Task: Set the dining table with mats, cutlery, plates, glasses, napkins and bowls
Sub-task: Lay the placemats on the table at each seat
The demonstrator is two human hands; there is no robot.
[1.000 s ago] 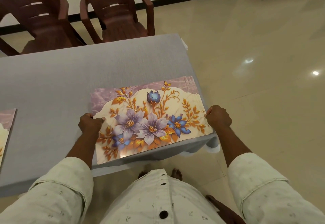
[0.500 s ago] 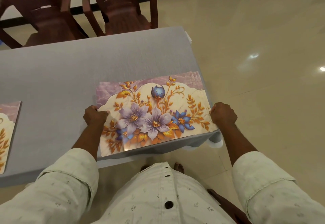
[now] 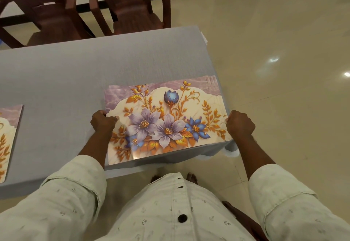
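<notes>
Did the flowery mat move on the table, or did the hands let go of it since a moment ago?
Hardly anything changed. The floral mat lies at the same corner of the grey table, perhaps nudged a tiny bit. The left hand and right hand grip its short edges as before, nothing let go. The second mat at the left stayed put; mostly the camera shifted.

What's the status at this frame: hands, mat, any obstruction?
Left hand and right hand grip the floral placemat by its short edges. Mat at the table's right end. Second placemat far left, clear of it.
</notes>
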